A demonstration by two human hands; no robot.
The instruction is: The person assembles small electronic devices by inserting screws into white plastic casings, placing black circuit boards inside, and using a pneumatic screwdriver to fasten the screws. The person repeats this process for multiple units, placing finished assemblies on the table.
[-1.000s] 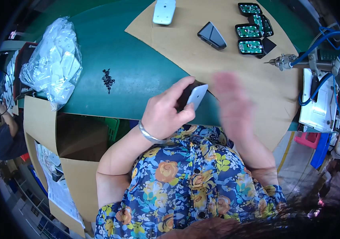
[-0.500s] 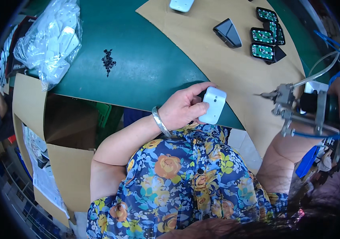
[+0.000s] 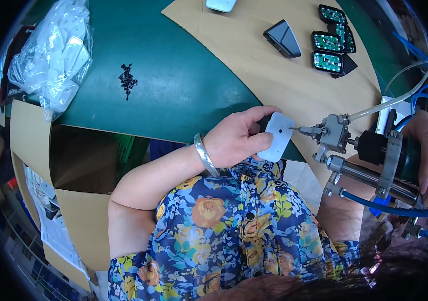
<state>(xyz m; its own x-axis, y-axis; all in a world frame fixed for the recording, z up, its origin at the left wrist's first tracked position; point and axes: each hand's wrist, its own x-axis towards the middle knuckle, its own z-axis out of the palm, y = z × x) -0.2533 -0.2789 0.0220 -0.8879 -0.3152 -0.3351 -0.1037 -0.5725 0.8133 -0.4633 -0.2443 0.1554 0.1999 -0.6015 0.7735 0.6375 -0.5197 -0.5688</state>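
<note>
My left hand [image 3: 239, 135] pinches a small white plastic casing [image 3: 278, 143] with rounded corners, thumb on its face and fingers behind. A dark hole shows near its middle. My right hand [image 3: 427, 150] is wrapped round a pneumatic screwdriver [image 3: 342, 138] with a metal head, a clear feed tube and blue air hoses. The screwdriver's thin tip reaches the casing's upper right part; whether it touches or sits in a hole I cannot tell. Just beyond the left hand lies a brown cardboard sheet [image 3: 244, 55] on the green table [image 3: 174, 90].
Several black casings with green circuit boards [image 3: 327, 61] lie at the far right. A black wedge-shaped device [image 3: 282, 39] and a white casing [image 3: 220, 4] rest on the cardboard. Small black screws [image 3: 127, 82] are heaped left, near a clear bag of white parts [image 3: 56, 60]. An opened carton [image 3: 81, 215] stands below.
The screwdriver has moved left, bringing its tip from well apart to the casing. My left hand and the casing have shifted slightly in the picture, and the casing is tilted differently.
</note>
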